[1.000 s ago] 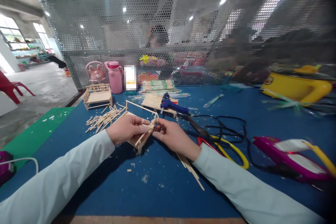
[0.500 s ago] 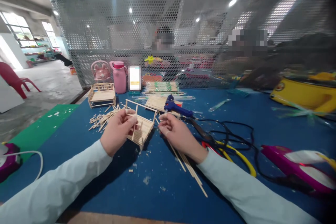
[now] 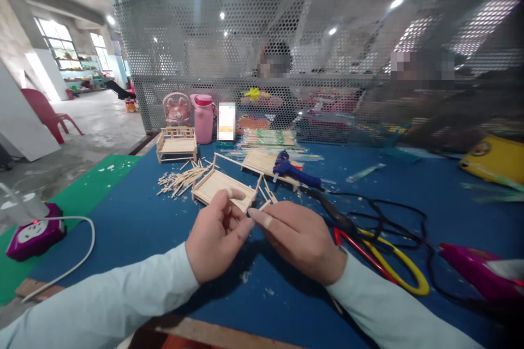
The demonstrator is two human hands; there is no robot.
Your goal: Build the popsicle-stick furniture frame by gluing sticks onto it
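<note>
My left hand (image 3: 216,234) and my right hand (image 3: 301,240) meet over the blue mat (image 3: 135,218), fingertips touching. The left hand's fingers are curled with the thumb up; what they pinch is hidden. My right hand's fingers lie pressed together, the index tip with a plaster on it against the left fingers. A couple of thin sticks (image 3: 268,192) jut up just beyond them; I cannot tell which hand holds them. Right behind the hands an unfinished stick bench (image 3: 216,184) stands on the mat, touched by neither hand.
A loose stick pile (image 3: 182,180), a finished small bench (image 3: 176,144), a flat stick panel (image 3: 262,161) and a blue glue gun (image 3: 292,172) lie behind. Yellow-handled scissors (image 3: 388,267) and black cable lie right. A purple power strip (image 3: 35,232) sits left. People sit behind a mesh screen (image 3: 327,54).
My left hand has let the unfinished bench go; it now stands on the mat. Both hands have drawn back toward me and come together. The view has swung left.
</note>
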